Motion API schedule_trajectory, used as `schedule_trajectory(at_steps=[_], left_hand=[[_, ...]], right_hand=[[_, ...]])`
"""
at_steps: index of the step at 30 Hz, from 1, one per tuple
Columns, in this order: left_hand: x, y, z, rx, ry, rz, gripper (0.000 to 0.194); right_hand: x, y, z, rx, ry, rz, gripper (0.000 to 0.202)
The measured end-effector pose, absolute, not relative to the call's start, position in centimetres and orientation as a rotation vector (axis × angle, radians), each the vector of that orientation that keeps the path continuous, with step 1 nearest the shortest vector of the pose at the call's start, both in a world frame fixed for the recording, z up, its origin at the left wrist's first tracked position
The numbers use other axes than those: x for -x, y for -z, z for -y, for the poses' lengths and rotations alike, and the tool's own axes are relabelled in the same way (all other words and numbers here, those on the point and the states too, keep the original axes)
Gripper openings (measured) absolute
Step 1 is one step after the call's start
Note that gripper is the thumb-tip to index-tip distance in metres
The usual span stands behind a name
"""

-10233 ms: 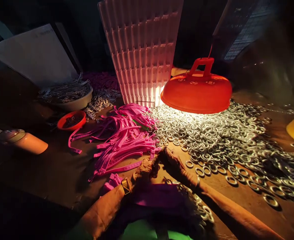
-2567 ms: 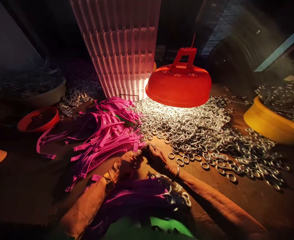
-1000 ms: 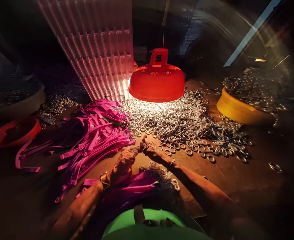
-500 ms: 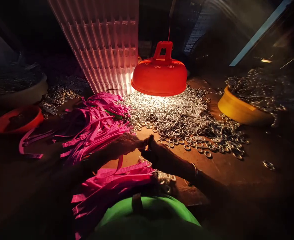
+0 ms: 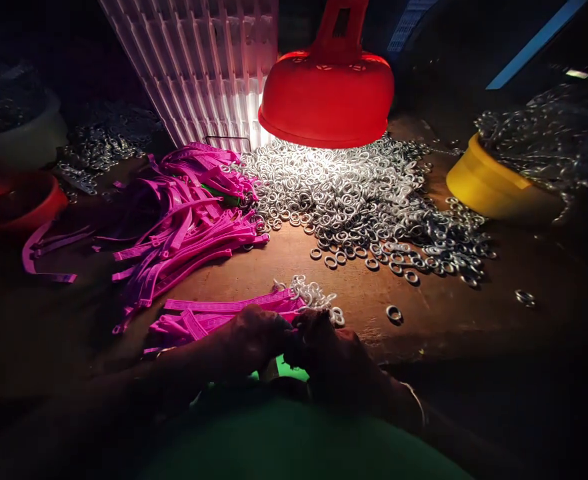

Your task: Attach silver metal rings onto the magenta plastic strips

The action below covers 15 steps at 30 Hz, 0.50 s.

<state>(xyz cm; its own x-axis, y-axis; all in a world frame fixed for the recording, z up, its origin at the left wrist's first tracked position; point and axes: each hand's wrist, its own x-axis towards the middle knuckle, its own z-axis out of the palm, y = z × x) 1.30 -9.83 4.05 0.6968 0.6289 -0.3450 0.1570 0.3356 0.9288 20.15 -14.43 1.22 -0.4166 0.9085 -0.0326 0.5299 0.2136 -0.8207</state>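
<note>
My left hand (image 5: 255,338) and my right hand (image 5: 327,350) meet near the table's front edge, both in deep shadow. Their fingers are closed and pressed together at the tips. Whatever lies between them is too dark to make out. Just behind my fingers lies a small stack of pink straps (image 5: 234,305) with metal rings (image 5: 314,293) at its right end. A larger heap of pink straps (image 5: 184,227) spreads out at the left. Behind it and to the right, loose metal rings (image 5: 354,200) form a wide pile.
A red lamp (image 5: 327,100) hangs low over the rings, beside a ribbed pale panel (image 5: 199,67). At the right stands a yellow basin (image 5: 494,180) heaped with metal pieces. A red bowl (image 5: 49,200) sits at the left. One lone ring (image 5: 394,315) lies near the front edge.
Both hands have come down from above the table's middle to its front edge, close to my body. My view has shifted, so the lamp appears larger and higher.
</note>
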Motion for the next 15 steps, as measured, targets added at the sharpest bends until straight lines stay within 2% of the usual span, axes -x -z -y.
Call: schedule_trajectory(at_steps=[6, 11, 15], left_hand=[[-1.3, -3.6, 10.0, -1.029, -0.404, -0.833, 0.027], [-1.4, -2.1, 9.6, -0.823, -0.312, -0.854, 0.042], [-1.3, -0.4, 9.8, -0.739, -0.325, -0.841, 0.042]], right_hand=[[-19.5, -1.8, 13.3, 1.183, -1.420, 1.937, 0.043], [-19.3, -1.8, 12.0, 1.162, -1.556, 2.018, 0.017], [-19.1, -1.0, 11.4, 1.121, -1.494, 2.161, 0.011]])
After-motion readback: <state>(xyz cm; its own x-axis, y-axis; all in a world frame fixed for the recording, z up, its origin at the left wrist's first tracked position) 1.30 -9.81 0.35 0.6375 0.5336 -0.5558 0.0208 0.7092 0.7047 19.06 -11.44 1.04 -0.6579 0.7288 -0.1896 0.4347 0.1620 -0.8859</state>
